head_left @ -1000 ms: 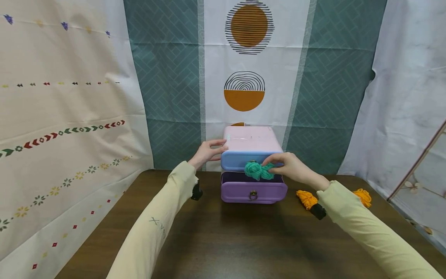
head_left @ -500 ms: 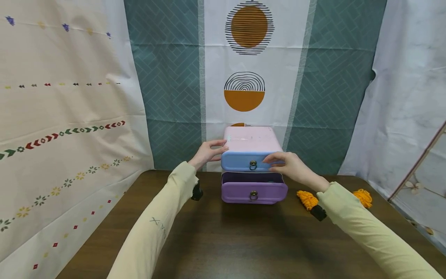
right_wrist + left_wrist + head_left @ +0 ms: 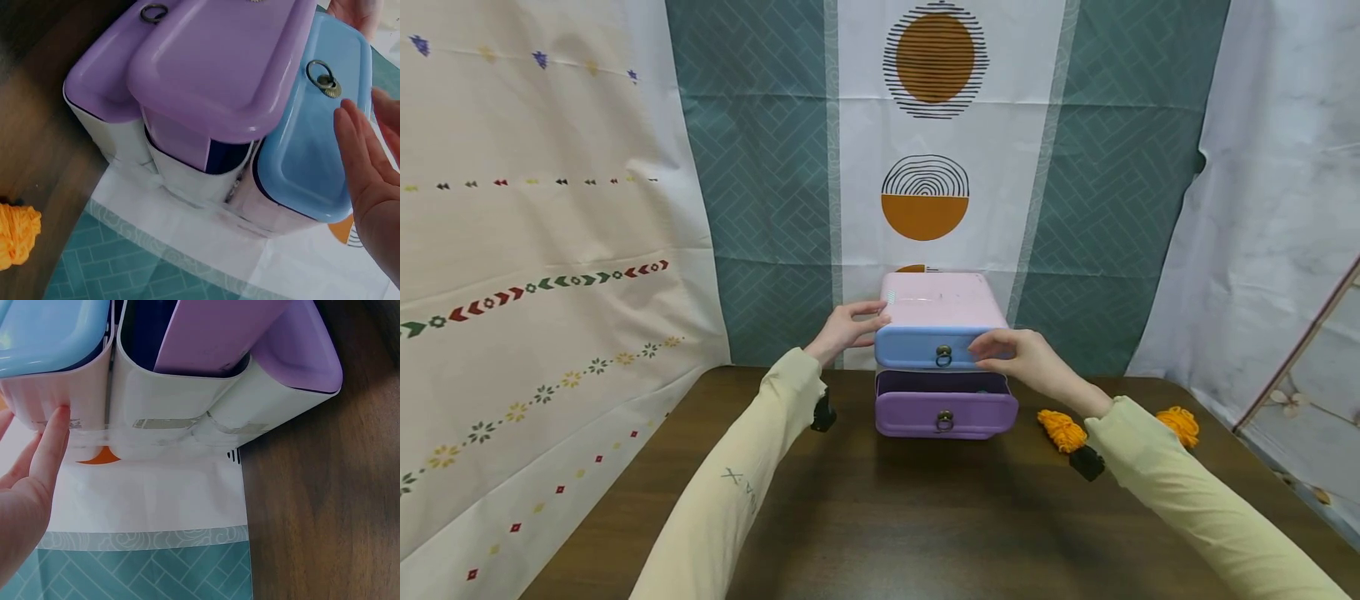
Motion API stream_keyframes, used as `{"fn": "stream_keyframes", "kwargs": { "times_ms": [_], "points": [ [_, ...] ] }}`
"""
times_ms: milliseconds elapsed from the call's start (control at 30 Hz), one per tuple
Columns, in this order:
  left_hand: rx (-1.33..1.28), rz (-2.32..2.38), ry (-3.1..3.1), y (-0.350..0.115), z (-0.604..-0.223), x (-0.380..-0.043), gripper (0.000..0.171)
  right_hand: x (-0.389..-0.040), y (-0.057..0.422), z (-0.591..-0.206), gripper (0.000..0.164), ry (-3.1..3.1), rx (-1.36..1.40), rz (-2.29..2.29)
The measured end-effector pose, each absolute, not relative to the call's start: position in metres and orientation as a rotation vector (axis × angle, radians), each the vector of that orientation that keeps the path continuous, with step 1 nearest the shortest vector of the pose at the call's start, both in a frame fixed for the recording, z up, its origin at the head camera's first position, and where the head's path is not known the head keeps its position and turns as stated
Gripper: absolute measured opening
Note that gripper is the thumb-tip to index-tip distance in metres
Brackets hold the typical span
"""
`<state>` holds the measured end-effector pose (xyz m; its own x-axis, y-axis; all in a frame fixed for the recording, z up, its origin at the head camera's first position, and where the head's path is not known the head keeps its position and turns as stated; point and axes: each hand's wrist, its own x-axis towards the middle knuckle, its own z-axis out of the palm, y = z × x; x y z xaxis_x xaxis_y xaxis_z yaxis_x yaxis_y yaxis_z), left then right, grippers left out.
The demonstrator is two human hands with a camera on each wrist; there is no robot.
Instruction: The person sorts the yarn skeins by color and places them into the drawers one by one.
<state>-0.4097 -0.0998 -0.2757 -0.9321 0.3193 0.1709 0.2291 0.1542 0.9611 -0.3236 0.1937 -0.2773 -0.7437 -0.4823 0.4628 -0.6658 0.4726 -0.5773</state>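
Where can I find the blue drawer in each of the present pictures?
Head: blue drawer near the centre, above the open purple drawer.
Left wrist: blue drawer in the top left corner.
Right wrist: blue drawer right of centre.
Shared landmark: the open purple drawer, next to it in every view.

Head view: well back of my left grip and right grip, facing forward-down. Both wrist views: close in, rolled sideways, sharing the blue drawer between my grips.
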Motion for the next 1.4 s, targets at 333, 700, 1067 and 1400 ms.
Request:
{"fn": "stream_keyframes", "kwargs": {
  "times_ms": [333,700,1067,1400],
  "points": [
    [0.499,1.923,2.388,-0.098,-0.278,-0.412,0.049,-0.318,0.190,-0.289,0.022,-2.482,1.036,1.427],
    [0.509,1.945,2.370,-0.098,-0.278,-0.412,0.049,-0.303,0.179,-0.302,0.021,-2.577,1.046,1.405],
    [0.492,1.940,2.377,-0.098,-0.278,-0.411,0.049,-0.305,0.177,-0.335,0.023,-2.626,0.992,1.344],
    [0.484,1.934,2.379,-0.097,-0.278,-0.413,0.050,-0.304,0.178,-0.344,0.023,-2.637,0.969,1.432]
  ]
}}
